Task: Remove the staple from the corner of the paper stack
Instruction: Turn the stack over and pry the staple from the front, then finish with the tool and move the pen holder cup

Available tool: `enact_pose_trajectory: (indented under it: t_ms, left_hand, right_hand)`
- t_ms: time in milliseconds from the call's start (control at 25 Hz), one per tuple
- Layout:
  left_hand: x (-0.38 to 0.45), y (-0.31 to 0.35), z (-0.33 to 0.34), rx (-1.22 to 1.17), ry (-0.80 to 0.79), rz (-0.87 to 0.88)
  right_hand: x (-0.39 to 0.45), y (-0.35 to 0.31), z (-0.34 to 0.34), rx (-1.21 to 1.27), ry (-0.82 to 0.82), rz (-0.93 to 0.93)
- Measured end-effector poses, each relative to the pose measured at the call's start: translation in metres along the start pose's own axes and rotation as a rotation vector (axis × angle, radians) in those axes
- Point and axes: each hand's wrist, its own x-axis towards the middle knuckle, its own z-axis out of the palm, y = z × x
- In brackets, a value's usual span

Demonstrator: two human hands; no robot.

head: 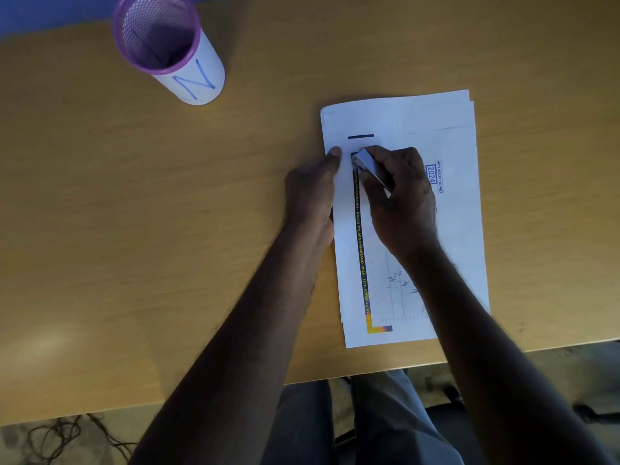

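Head view: smooth wooden desk [167, 213], flat white paper stack [419, 129]. Left hand [312, 193] pressing paper edge, fingers extended. Right hand [399, 193] pinching shiny metal staple remover [369, 166].

Purple mesh cup [161, 38], tan table [134, 213], white paper stack [436, 129].

Purple mesh cup [166, 45], upright, wrapped in white paper lettered "N", on the wooden table [134, 203], well apart to the far left of the grip. Tangled cable [60, 437] on the floor below.
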Motion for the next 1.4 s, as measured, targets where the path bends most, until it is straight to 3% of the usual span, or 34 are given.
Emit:
enact_pose_trajectory:
  t_ms: [160,320,520,680,800,1000,1160,1280,1400]
  left_hand:
    - [0.0,0.0,-0.005,-0.004,-0.054,-0.007]
    - [-0.005,-0.002,-0.007,-0.01,-0.112,0.03]
    - [-0.012,-0.001,-0.001,0.009,-0.064,0.103]
    - [-0.015,-0.001,0.003,-0.022,-0.023,0.112]
    - [-0.012,-0.004,0.003,-0.008,-0.009,0.138]
    - [-0.007,-0.007,0.002,0.014,0.011,0.194]
    - [-0.014,-0.014,-0.006,0.396,0.179,0.636]
    - [-0.013,-0.027,-0.018,0.82,0.186,0.977]
    - [-0.005,-0.04,-0.029,1.206,0.184,1.077]
  right_hand:
    - [0.004,-0.003,-0.009,0.05,-0.044,0.09]
    - [0.014,-0.008,-0.026,0.279,-0.078,0.279]
    - [0.022,-0.007,-0.044,0.578,-0.162,0.549]
    - [0.022,-0.001,-0.053,0.728,-0.165,0.614]
    - [0.017,0.007,-0.056,0.59,-0.108,0.547]
    - [0.003,0.025,-0.056,-0.021,0.208,0.148]
    - [-0.001,0.042,-0.052,-0.176,0.221,0.13]
    - [-0.004,0.041,-0.049,-0.293,0.207,0.172]
    - [-0.004,0.029,-0.049,-0.351,0.265,0.119]
